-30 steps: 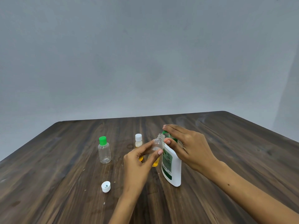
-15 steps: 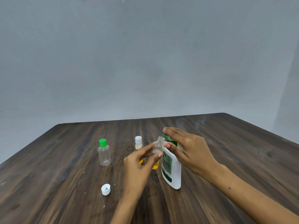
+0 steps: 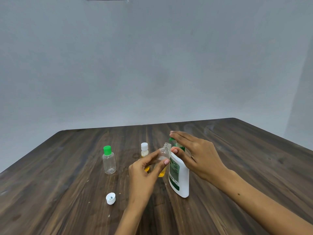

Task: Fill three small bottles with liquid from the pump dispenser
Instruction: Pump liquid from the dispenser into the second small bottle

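Note:
My left hand (image 3: 144,172) pinches an uncapped clear small bottle (image 3: 165,152) with yellow liquid in its bottom, its mouth just left of the green pump nozzle. My right hand (image 3: 198,156) lies with straight fingers on the green pump head (image 3: 177,145) of the white dispenser bottle (image 3: 180,175), thumb against its shoulder. A clear bottle with a green cap (image 3: 108,160) stands to the left and looks to hold no liquid. Behind my left hand stands a small white-capped bottle (image 3: 144,150) with yellow liquid, partly hidden.
A loose white cap (image 3: 111,198) lies open side up on the dark wooden table (image 3: 59,192), in front of the green-capped bottle. The table's far edge meets a grey wall.
The hands and the bottle stay in nearly the same place. My right fingers sit slightly higher on the pump head than a second ago.

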